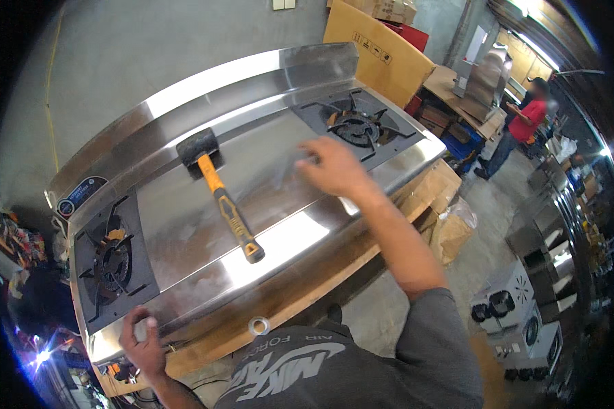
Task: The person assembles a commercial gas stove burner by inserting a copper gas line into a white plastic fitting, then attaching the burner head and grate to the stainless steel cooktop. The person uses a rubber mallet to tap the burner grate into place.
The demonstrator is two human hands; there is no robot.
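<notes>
A stainless steel two-burner stove [273, 146] with a raised back lies in front of me. On its middle panel rests a mallet [226, 204], with a black head toward the back and a yellow and black handle pointing at me. My right hand [334, 167] is over the steel top, right of the mallet and near the right burner [356, 128]. Its fingers are bent and apart, with nothing visible in them. At the stove's front left corner is my left hand [143, 344], thumb and fingers spread, below the left burner [112, 262].
Wood [307, 300] shows beneath the stove's front edge, with a ring-shaped piece [258, 326] beside it. A large cardboard box [372, 51] leans behind the right end. Farther right, a person in red [529, 119] stands by a bench [457, 99]. White appliances [518, 310] stand at the lower right.
</notes>
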